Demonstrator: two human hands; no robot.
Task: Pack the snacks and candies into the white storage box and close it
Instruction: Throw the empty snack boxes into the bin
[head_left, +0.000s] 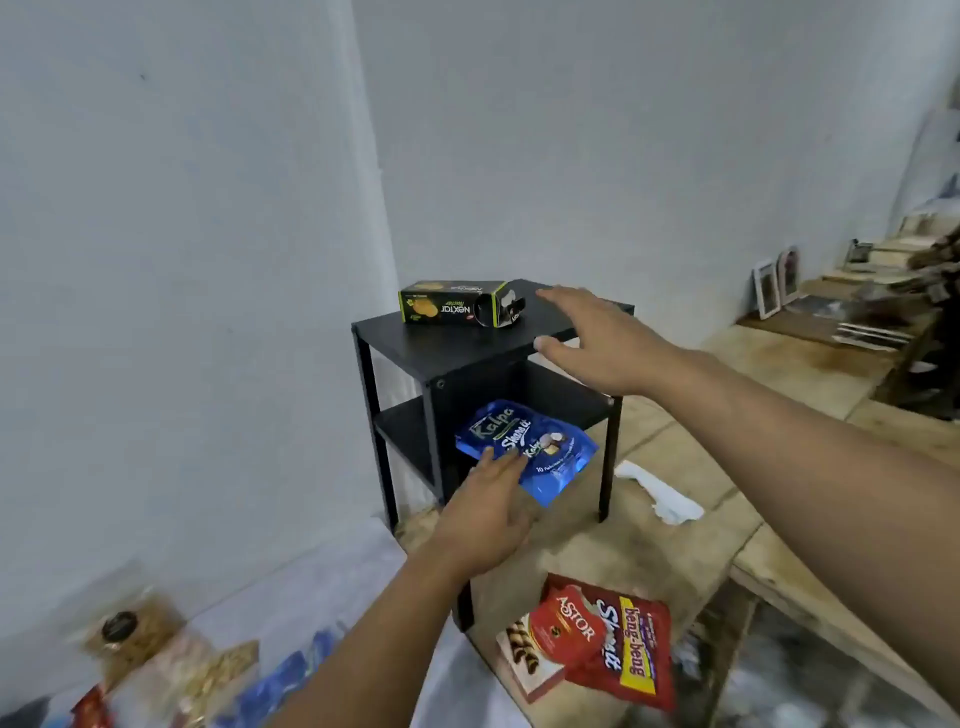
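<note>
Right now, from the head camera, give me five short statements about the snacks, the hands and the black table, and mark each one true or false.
1. The left hand holds the blue Kalpa pouch. True.
2. The Nextar box lies on the lower shelf of the black side table. False: it lies on the top surface.
3. The right hand is open, fingers spread, and holds nothing. True.
4. The red Astor box rests on the red Beng-Beng bag. True.
5. The white storage box stands closed beside the table. False: no white storage box is in view; only a white cloth lies on the floor there.
</note>
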